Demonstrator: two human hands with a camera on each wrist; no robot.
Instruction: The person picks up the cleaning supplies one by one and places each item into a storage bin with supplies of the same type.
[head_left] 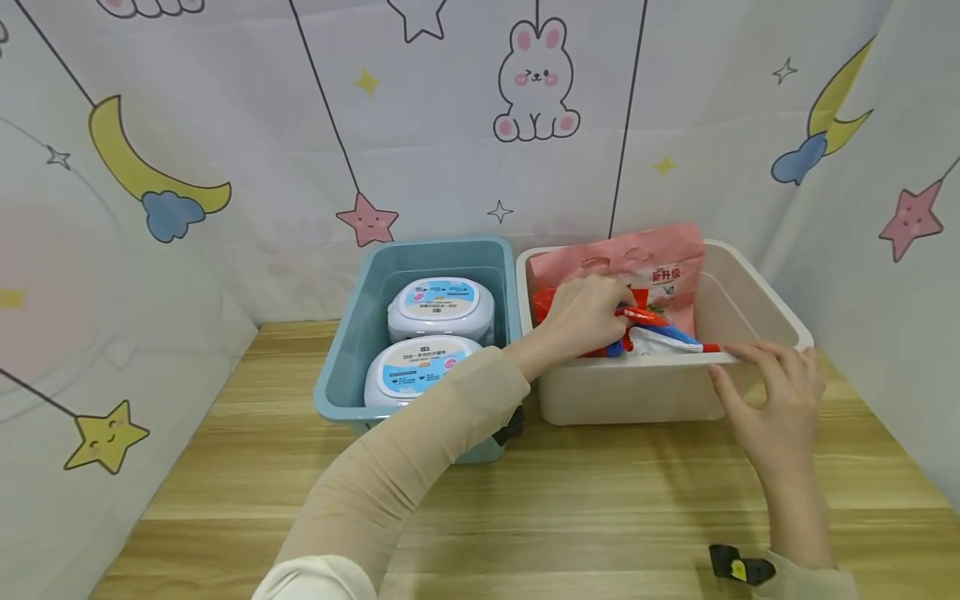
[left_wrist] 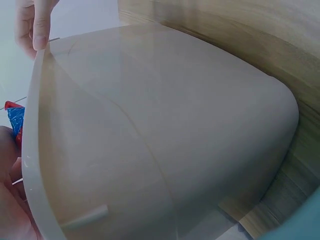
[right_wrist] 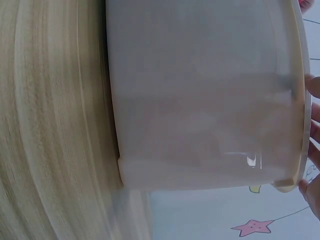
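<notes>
Inside the cream storage bin (head_left: 630, 392), my left hand (head_left: 588, 315) grips a red, blue and white plastic bag (head_left: 667, 335). Its curled fingers are partly hidden by the bunched plastic. My right hand (head_left: 783, 408) holds the bin's front rim near the right corner, thumb against the outer wall and fingers over the edge. Behind the bag stands a pink package (head_left: 678, 258) with printed lettering, its top rising above the bin. In the left wrist view a small blue and red piece of the bag (left_wrist: 16, 120) shows past the rim.
A blue-green bin (head_left: 341, 350) stands close against the cream bin's left side. Two white lidded tubs with blue labels, one behind the other (head_left: 438, 298), sit in it. Both bins rest on a wooden table (head_left: 600, 517) before a patterned curtain (head_left: 435, 150).
</notes>
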